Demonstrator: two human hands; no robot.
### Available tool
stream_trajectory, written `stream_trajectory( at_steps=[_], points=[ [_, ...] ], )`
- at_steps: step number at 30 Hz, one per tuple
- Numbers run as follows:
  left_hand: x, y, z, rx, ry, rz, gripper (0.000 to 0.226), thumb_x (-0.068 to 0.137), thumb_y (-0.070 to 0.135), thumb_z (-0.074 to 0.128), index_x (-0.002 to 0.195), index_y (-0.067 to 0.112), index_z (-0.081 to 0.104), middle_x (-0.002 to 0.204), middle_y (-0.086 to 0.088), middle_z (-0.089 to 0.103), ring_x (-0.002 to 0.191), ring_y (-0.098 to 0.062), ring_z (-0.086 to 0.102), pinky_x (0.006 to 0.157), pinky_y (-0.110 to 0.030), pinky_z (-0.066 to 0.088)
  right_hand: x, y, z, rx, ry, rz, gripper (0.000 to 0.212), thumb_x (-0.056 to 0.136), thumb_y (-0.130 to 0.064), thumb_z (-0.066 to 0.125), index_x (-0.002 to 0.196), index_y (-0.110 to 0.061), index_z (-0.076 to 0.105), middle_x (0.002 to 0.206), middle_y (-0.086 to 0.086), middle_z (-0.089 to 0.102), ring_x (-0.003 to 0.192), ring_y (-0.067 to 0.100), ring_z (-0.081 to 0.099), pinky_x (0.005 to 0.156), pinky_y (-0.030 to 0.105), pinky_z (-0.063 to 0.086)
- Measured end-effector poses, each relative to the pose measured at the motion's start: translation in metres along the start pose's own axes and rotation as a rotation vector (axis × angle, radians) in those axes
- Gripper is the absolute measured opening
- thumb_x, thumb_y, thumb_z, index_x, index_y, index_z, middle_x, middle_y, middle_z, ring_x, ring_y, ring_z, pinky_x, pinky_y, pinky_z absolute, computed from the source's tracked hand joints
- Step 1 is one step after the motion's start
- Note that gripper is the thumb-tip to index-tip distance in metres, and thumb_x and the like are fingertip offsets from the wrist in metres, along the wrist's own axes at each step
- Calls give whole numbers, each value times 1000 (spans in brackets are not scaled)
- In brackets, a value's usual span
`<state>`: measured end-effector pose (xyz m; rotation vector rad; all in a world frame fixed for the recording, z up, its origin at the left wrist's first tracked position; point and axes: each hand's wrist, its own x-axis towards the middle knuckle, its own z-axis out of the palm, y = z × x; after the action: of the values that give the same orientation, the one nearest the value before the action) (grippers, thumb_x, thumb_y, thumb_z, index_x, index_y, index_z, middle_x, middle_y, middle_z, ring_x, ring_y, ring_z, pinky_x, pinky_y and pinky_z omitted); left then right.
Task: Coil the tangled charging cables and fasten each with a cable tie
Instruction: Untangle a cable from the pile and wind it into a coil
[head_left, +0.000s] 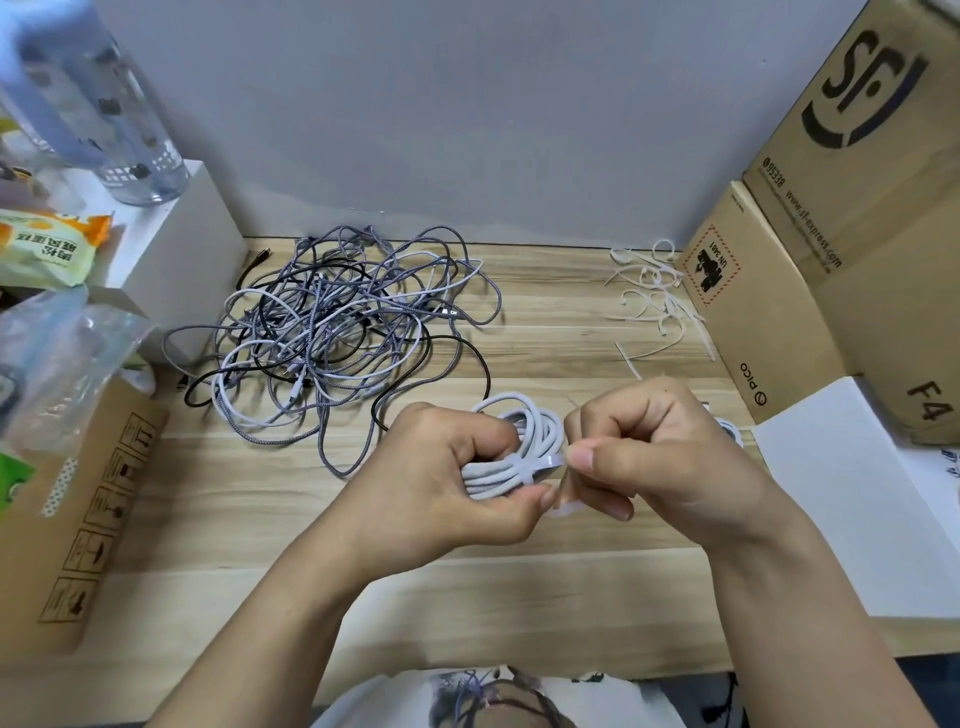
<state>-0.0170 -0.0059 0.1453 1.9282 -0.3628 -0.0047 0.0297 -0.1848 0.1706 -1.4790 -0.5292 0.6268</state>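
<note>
My left hand (452, 478) grips a coiled white cable (530, 431) just above the wooden table. A white cable tie (540, 464) is wrapped across the coil. My right hand (660, 457) pinches the tie's free end between thumb and forefinger at the coil's right side. A tangled heap of grey, white and black cables (343, 332) lies at the back left of the table. Several loose white cable ties (654, 291) lie scattered at the back right.
Cardboard boxes (831, 249) stand along the right edge, with a white sheet (852, 499) in front of them. On the left sit a white box (171, 249), a clear bottle (104, 104), snack bags and a flat cardboard box (78, 519).
</note>
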Motion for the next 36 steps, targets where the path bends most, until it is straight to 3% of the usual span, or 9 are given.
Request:
stream_trajectory(
  at_steps=[8,12,16,20,23,25,27,32,36],
  points=[
    [-2,1,0,-26,-53,-33,44,64,43,69,53,14,38,51,8,27,50,-6,23,45,-19,19,1,-3,-2,48,-89,76,29,68,-21,63,43,-25,49,45,-6,35,37,10,41,52,20,43],
    [-2,1,1,-3,-47,-64,45,58,50,76,52,20,42,48,9,28,48,-6,23,44,-19,18,3,-5,-1,-30,-144,122,32,73,-9,67,46,-23,59,46,-3,46,42,10,41,51,13,42],
    [0,-1,3,118,15,-94,55,50,57,78,52,18,40,46,8,26,48,-8,21,44,-20,14,4,-1,5,-131,-125,126,26,78,-16,63,52,-21,61,48,-3,50,47,7,43,49,15,38],
    [2,-2,8,52,81,-195,51,48,55,84,53,18,48,45,9,31,48,-7,24,44,-21,17,4,9,9,-338,93,57,19,71,-33,72,55,-26,65,54,1,54,54,6,47,52,22,37],
    [6,-1,7,55,58,-210,37,49,57,83,52,31,56,46,10,38,47,-4,29,44,-19,21,5,11,11,-563,302,-125,20,64,-41,75,78,-29,65,71,-5,55,68,7,53,62,22,44],
    [7,-1,7,53,-15,-198,30,50,55,82,53,37,59,50,11,43,51,-1,35,47,-19,27,5,10,13,-658,247,-216,22,68,-37,74,87,-28,67,79,-10,56,75,6,56,70,18,46],
    [8,-1,7,54,-82,-192,21,55,47,80,57,36,62,55,14,48,57,3,41,52,-17,33,6,10,15,-707,185,-234,18,71,-36,72,83,-23,71,81,-11,58,76,6,58,71,24,47],
    [7,-2,9,98,-149,-220,44,56,23,89,45,36,48,48,24,49,53,8,45,51,-9,31,10,15,16,-832,118,-210,6,71,-30,70,72,-24,68,75,-17,55,75,3,52,77,27,40],
    [7,-5,17,146,-173,-196,36,68,20,82,72,39,51,66,24,57,70,16,51,63,-8,37,13,19,25,-831,79,-282,7,76,-28,62,72,-22,60,73,-17,52,74,-2,44,74,24,32]
  ],
)
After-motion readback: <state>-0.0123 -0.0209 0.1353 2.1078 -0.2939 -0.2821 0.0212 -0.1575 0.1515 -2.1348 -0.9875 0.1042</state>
